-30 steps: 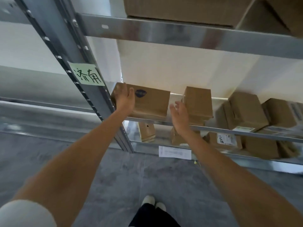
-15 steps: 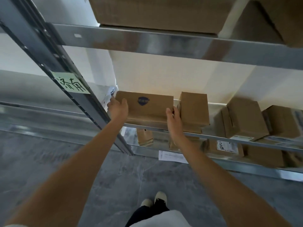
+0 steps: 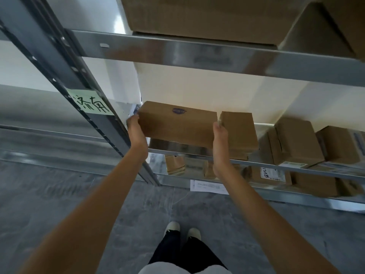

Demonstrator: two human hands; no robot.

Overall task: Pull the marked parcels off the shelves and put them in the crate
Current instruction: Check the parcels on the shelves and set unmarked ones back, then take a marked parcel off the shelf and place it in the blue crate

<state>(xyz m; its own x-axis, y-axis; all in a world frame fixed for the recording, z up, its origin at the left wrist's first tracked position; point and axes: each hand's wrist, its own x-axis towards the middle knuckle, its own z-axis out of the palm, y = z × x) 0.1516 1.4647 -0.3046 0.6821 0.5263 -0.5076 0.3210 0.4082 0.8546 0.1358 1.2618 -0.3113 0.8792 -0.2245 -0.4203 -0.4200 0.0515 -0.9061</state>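
Note:
A flat brown cardboard parcel (image 3: 177,123) with a dark blue oval mark on top sits at the left end of the middle shelf (image 3: 276,162), its front edge over the shelf rail. My left hand (image 3: 136,130) grips its left end and my right hand (image 3: 219,135) grips its right end. The fingers of both hands are hidden behind the parcel's sides. No crate is in view.
A second brown parcel (image 3: 240,131) stands right beside my right hand. More boxes (image 3: 292,141) fill the shelf's right side and the lower shelf. A grey upright post (image 3: 65,62) with a green handwritten note (image 3: 90,102) rises at left. Large cartons (image 3: 207,14) sit overhead.
My left hand moved from the parcel's top to its left end, and my right hand closed in on its right end. The parcel has come forward a little on the shelf.

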